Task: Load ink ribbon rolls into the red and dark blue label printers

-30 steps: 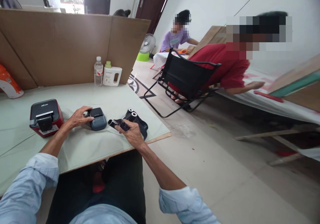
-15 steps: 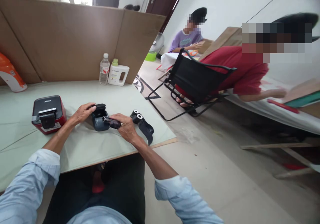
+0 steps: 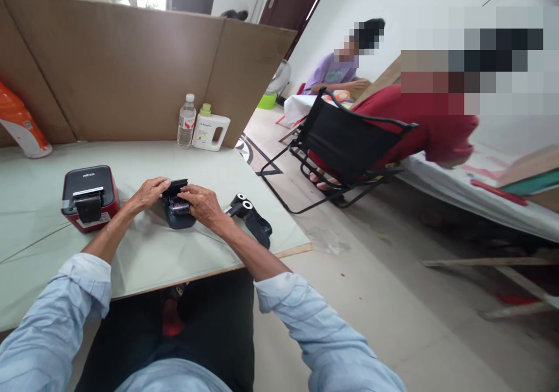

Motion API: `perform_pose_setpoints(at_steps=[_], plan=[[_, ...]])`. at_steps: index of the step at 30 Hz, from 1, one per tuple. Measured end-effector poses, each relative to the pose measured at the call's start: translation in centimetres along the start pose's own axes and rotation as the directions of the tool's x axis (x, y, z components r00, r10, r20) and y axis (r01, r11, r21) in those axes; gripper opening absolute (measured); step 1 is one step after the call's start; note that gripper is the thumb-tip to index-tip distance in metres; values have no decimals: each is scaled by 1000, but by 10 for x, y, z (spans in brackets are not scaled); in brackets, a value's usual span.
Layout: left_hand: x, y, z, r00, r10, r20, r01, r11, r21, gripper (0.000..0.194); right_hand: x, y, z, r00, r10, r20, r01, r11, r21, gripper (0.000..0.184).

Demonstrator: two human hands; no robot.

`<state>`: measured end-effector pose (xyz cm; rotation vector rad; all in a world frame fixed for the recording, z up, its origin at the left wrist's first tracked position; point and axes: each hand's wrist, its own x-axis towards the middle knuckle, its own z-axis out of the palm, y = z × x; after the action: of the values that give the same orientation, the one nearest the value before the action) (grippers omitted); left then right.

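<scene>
A small dark-blue label printer [image 3: 181, 222] sits on the table with its black lid [image 3: 178, 185] raised. My left hand [image 3: 151, 194] is closed on the left edge of the lid, thumb and fingertips against it. Inside the printer's compartment lies a shiny dark roll [image 3: 180, 207]; the fingers of my right hand [image 3: 203, 204] are closed on its upper right side. Just right of that hand, two black rolls with white cores [image 3: 243, 201] lie on the table, and a loose black strip [image 3: 261, 229] trails from them.
A red and black printer [image 3: 90, 197] stands at the left. Cardboard panels [image 3: 144, 77] wall the table's back, with a water bottle [image 3: 187, 121], white jug [image 3: 211, 130] and orange bottle [image 3: 24, 124] before them. Two people sit at the right, one in a black folding chair [image 3: 349, 138].
My right hand has moved left and brought the dark roll into the printer's compartment. My left hand stays at the lid. The view has shifted slightly.
</scene>
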<state>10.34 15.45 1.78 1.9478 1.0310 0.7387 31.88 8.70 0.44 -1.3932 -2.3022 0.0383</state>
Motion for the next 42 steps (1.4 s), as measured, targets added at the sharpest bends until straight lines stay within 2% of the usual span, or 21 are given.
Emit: perform_pose_setpoints(at_steps=[7,15,23,36,42], plan=[[0,2,1,1000,9,2,-9,1000,14,61,1,6,13,995,-44,-86,42,999,-21,37],[0,2,1,1000,5,-7,-5,1000,27,60,4,11,19,988,-116,-100,112,992,-51,37],[2,-2,2,999,22,-24,-21,999,37,59,4,13,21,990,-87,-114,85,996,-17,39],[2,-5,3,998,53,-44,-51,997,51,57,3,20,36,963,-31,-267,95,968,230,40],[0,-1,3,999,40,-34,-37,998,59,58,3,20,37,969,-17,-245,71,974,213,41]])
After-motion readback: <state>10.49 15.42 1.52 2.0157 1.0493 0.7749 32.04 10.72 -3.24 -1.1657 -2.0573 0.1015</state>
